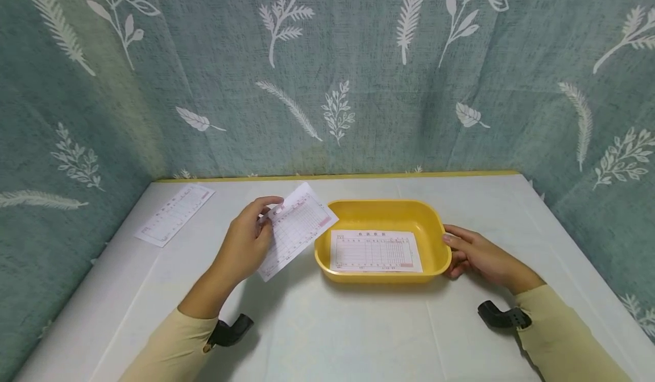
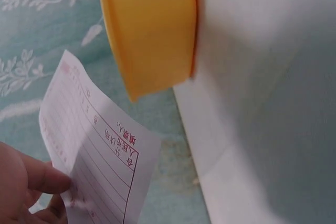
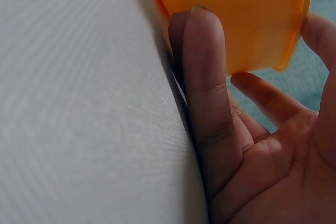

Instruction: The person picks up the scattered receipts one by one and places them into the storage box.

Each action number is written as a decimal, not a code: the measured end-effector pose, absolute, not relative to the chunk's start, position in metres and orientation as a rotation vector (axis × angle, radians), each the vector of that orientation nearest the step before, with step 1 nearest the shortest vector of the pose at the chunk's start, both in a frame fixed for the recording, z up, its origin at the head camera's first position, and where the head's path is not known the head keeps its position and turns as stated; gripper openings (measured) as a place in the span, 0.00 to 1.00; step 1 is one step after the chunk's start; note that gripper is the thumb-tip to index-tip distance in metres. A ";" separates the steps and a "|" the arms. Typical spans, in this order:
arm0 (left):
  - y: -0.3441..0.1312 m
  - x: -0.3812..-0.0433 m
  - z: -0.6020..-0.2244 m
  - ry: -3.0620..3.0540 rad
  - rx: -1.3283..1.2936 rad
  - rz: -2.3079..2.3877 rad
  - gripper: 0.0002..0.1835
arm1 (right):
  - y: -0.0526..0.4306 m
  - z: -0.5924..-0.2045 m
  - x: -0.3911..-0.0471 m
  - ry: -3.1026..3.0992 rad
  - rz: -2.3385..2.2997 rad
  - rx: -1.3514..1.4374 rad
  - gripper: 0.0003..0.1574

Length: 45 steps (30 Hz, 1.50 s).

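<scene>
My left hand [image 1: 247,244] pinches a white receipt slip [image 1: 299,228] with red printed lines, between thumb and fingers. The slip is tilted above the table, its right corner close to the yellow tray's left end. In the left wrist view, the held receipt slip [image 2: 100,145] bends slightly near the fingers [image 2: 44,177]. A second receipt slip [image 1: 376,251] lies flat inside the yellow plastic tray [image 1: 386,208]. At the tray's right end, my right hand [image 1: 483,254] holds it, thumb at the rim, other fingers [image 3: 207,77] against the outer wall.
Another printed slip [image 1: 175,214] lies at the back left of the white table [image 1: 358,331]. Green leaf-patterned cloth [image 1: 327,86] hangs behind and at both sides. A yellow strip [image 1: 245,178] runs along the table's back edge.
</scene>
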<state>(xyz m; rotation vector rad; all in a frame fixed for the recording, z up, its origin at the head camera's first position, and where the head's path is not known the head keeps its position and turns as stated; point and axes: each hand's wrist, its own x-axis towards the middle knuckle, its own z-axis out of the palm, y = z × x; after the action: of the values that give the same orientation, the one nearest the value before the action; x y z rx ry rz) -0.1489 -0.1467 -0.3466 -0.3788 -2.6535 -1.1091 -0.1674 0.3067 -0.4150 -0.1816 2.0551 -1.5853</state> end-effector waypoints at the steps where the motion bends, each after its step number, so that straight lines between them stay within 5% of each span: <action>1: -0.145 -0.149 -0.347 -2.654 -0.385 -1.108 0.24 | 0.306 -0.415 -0.168 2.055 -1.586 -0.178 0.46; 45: -0.083 -0.165 -0.356 -2.641 -0.461 -1.183 0.11 | 0.307 -0.415 -0.167 2.062 -1.575 -0.186 0.46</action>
<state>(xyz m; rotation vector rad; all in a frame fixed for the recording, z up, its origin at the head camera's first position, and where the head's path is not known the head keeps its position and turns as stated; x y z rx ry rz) -0.1654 -0.0831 -0.3556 -0.4607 -2.6409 -1.1831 -0.1670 0.3073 -0.4146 -0.1865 2.0620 -1.5754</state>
